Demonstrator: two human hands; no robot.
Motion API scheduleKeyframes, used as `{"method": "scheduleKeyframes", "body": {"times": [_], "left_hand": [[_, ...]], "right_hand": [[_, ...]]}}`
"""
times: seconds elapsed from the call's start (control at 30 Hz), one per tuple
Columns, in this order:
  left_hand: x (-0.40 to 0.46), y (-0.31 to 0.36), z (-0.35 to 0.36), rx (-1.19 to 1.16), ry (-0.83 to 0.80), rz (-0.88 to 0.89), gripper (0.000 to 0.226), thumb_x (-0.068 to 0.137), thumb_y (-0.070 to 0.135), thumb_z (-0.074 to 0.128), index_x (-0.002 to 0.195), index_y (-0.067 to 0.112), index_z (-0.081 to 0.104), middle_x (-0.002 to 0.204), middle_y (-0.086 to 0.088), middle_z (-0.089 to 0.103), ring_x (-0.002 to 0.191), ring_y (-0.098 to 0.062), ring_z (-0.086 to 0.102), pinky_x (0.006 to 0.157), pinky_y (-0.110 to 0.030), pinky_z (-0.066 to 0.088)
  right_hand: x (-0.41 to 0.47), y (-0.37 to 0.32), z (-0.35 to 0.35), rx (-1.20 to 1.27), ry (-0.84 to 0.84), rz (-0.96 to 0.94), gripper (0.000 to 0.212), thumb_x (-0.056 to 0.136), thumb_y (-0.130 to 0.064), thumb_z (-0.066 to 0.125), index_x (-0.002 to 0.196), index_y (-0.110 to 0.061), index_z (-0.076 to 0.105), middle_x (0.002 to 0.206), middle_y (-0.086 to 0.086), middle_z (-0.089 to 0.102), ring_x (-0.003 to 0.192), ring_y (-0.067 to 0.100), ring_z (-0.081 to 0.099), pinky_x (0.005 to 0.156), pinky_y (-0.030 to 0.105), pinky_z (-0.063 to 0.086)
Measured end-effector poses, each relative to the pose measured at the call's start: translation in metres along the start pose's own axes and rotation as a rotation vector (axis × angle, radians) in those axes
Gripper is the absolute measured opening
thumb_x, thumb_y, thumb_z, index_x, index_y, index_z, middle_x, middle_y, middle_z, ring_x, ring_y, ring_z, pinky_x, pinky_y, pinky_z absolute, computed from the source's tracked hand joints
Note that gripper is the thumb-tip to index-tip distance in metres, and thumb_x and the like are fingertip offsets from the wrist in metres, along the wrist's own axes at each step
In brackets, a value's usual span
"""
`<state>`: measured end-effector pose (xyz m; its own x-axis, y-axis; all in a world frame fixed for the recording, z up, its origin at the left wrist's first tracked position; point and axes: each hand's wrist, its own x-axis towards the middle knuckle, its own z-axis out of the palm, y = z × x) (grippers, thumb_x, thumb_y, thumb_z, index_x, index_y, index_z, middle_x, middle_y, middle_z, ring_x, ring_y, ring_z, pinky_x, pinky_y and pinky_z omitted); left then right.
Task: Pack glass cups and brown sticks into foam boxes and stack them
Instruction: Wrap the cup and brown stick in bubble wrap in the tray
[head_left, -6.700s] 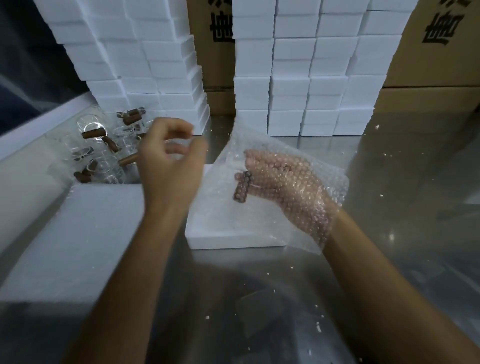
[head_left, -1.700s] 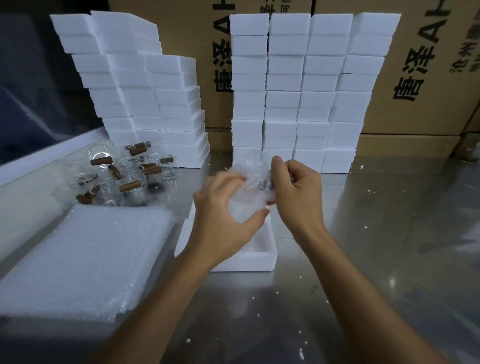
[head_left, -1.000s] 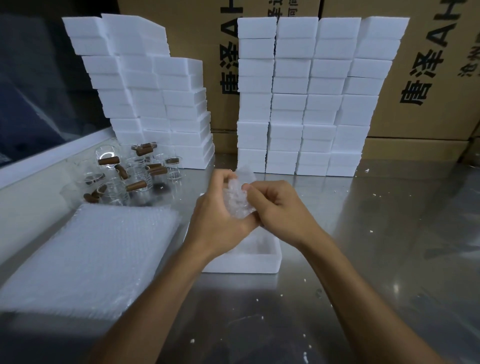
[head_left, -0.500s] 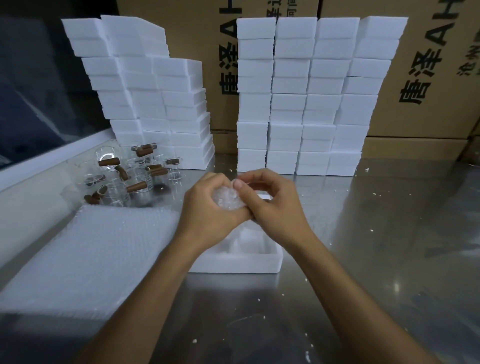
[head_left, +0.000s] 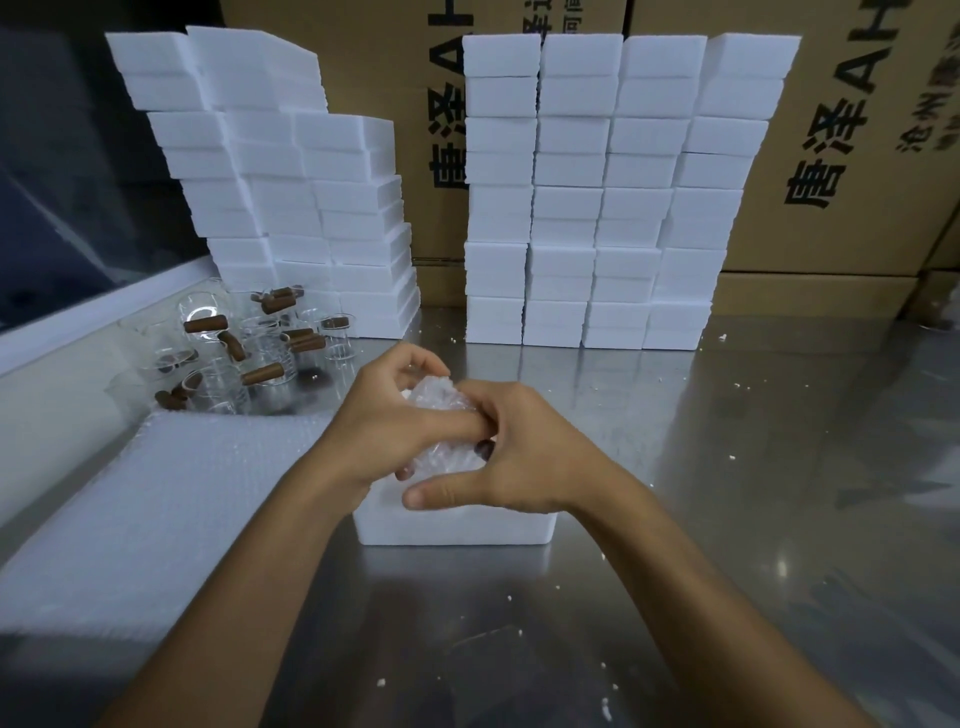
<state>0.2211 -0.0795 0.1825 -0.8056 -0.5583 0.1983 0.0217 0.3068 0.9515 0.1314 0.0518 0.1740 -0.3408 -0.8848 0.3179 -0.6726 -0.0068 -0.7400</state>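
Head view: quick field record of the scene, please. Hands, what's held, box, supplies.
left hand: grips bubble-wrap bundle
right hand: grips the same bundle, thumb extended below
open foam box: on steel table, directly under hands
glass cups: rear left, brown sticks among them
bubble-wrap sheets: stacked left of box
foam box stacks: along back

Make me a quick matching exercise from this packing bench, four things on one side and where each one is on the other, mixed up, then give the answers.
Things:
1. bubble-wrapped bundle
2. glass cups
3. bubble wrap sheets
4. open foam box

Places:
A. flat pile at near left
B. under both hands
C. in the grip of both hands
D. clustered at far left, brown sticks among them

Pairs: 1-C, 2-D, 3-A, 4-B
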Motion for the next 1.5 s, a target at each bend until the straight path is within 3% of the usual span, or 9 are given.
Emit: {"method": "scheduleKeyframes", "body": {"times": [0.2,0.33,0.43,0.57,0.67,0.83,0.97,1.17,1.5], "left_hand": [[-0.007,0.005,0.002,-0.032,-0.153,-0.079,0.046,0.049,0.043,0.087,0.089,0.027,0.072,0.081,0.002,0.072,0.062,-0.018,0.067,0.054,-0.037,0.052],[-0.006,0.009,-0.004,-0.339,-0.338,-0.136,0.045,0.072,0.05,0.072,0.102,0.015,0.076,0.081,-0.007,0.066,0.057,-0.014,0.057,0.036,-0.021,0.038],[-0.005,0.006,-0.007,-0.514,-0.414,-0.143,0.035,0.081,0.038,0.06,0.099,0.014,0.078,0.077,-0.005,0.063,0.059,-0.013,0.057,0.037,-0.022,0.04],[-0.004,0.001,-0.01,-0.603,-0.384,-0.139,0.034,0.079,0.029,0.062,0.102,0.009,0.077,0.088,-0.013,0.064,0.062,-0.02,0.061,0.041,-0.023,0.047],[-0.002,-0.002,-0.011,-0.604,-0.314,-0.129,0.026,0.077,0.026,0.067,0.095,0.011,0.079,0.084,-0.01,0.066,0.059,-0.021,0.062,0.044,-0.022,0.051],[-0.002,-0.003,-0.009,-0.584,-0.349,-0.086,0.034,0.066,0.03,0.077,0.096,0.013,0.079,0.087,-0.007,0.07,0.067,-0.02,0.064,0.051,-0.024,0.054],[-0.001,-0.004,-0.009,-0.581,-0.382,-0.089,0.043,0.065,0.031,0.075,0.104,0.014,0.077,0.095,-0.011,0.067,0.074,-0.021,0.062,0.052,-0.026,0.053],[-0.002,-0.005,-0.011,-0.54,-0.465,-0.038,0.049,0.068,0.027,0.072,0.116,0.018,0.073,0.099,-0.009,0.068,0.08,-0.021,0.065,0.055,-0.029,0.054],[-0.002,-0.007,-0.014,-0.492,-0.532,0.005,0.072,0.055,0.032,0.095,0.121,0.021,0.07,0.121,-0.008,0.067,0.106,-0.033,0.068,0.07,-0.037,0.06]], "right_hand": [[0.0,-0.002,-0.004,0.066,0.01,0.037,0.027,0.067,-0.019,0.088,0.09,-0.015,0.076,0.08,-0.002,0.076,0.074,0.014,0.072,0.068,0.037,0.06],[-0.008,-0.004,-0.02,0.296,0.048,0.166,0.013,0.069,-0.01,0.083,0.078,-0.012,0.074,0.062,0.001,0.063,0.047,0.01,0.049,0.043,0.024,0.036],[-0.008,-0.003,-0.023,0.512,0.079,0.226,0.031,0.065,-0.017,0.08,0.093,-0.004,0.074,0.085,0.034,0.061,0.069,0.029,0.052,0.063,0.042,0.04],[-0.005,-0.005,-0.025,0.715,0.112,0.239,0.043,0.077,-0.016,0.076,0.115,0.001,0.068,0.105,0.023,0.072,0.092,0.034,0.069,0.088,0.044,0.054],[-0.003,-0.003,-0.027,0.677,0.266,0.281,0.049,0.079,-0.02,0.082,0.123,-0.017,0.062,0.104,0.008,0.076,0.099,0.032,0.072,0.086,0.038,0.059],[-0.007,0.0,-0.032,0.616,0.233,0.242,0.043,0.078,-0.019,0.082,0.118,-0.009,0.068,0.105,0.011,0.076,0.1,0.03,0.072,0.088,0.041,0.058],[-0.008,0.0,-0.032,0.517,0.228,0.232,0.042,0.073,-0.027,0.081,0.11,-0.013,0.069,0.098,0.009,0.076,0.086,0.026,0.074,0.069,0.029,0.058],[-0.009,0.0,-0.027,0.464,0.18,0.19,0.059,0.062,-0.034,0.082,0.113,-0.007,0.066,0.107,0.028,0.066,0.101,0.057,0.057,0.084,0.072,0.045],[-0.011,0.007,-0.032,0.47,0.059,0.165,0.055,0.06,-0.019,0.085,0.112,-0.014,0.07,0.108,0.018,0.07,0.105,0.044,0.064,0.094,0.067,0.048]]}}
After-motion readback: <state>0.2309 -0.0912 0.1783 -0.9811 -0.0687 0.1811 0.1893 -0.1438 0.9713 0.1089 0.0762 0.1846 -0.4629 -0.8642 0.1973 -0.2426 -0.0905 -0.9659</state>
